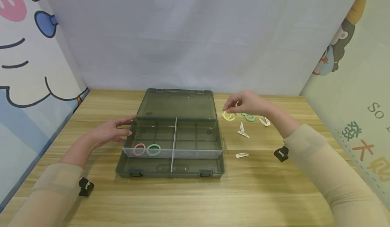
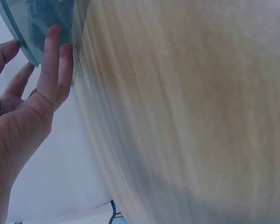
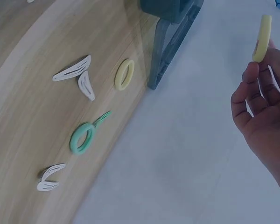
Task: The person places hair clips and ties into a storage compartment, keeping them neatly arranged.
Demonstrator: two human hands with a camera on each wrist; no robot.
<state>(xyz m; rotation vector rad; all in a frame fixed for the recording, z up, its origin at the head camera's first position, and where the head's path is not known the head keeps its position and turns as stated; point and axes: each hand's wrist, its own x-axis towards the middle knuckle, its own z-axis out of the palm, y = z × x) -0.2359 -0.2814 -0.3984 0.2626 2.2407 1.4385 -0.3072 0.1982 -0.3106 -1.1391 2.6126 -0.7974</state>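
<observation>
To the right of the open lid (image 1: 179,107) of a translucent grey-green case (image 1: 155,174), the right hand (image 1: 248,103) pinches a yellow ring (image 3: 262,38) between thumb and fingers, apparently raised off the wooden table (image 1: 259,193). A second yellow ring (image 3: 117,80) lies on the wood close by. The left hand (image 1: 105,132) spreads its fingers at the case's left wall. Good handling probably calls for a light grip at the held ring's rim and a straight lift, so that its neighbour is not dragged along; the left hand should steady the case without pushing it. Among the edges to note, the lid's right side stands near the held ring, while the case's right wall and the pale cross divider (image 1: 198,154) could catch a low movement. A pink ring (image 1: 139,144) and a green ring (image 1: 153,145) sit at this divider, on which side cannot be told. White hair clips (image 1: 243,134) and a green hair tie (image 3: 73,141) restrict low movement on the right. The backdrop (image 1: 195,44) limits depth behind the lid; more room lies above the case's low walls and toward the person.
</observation>
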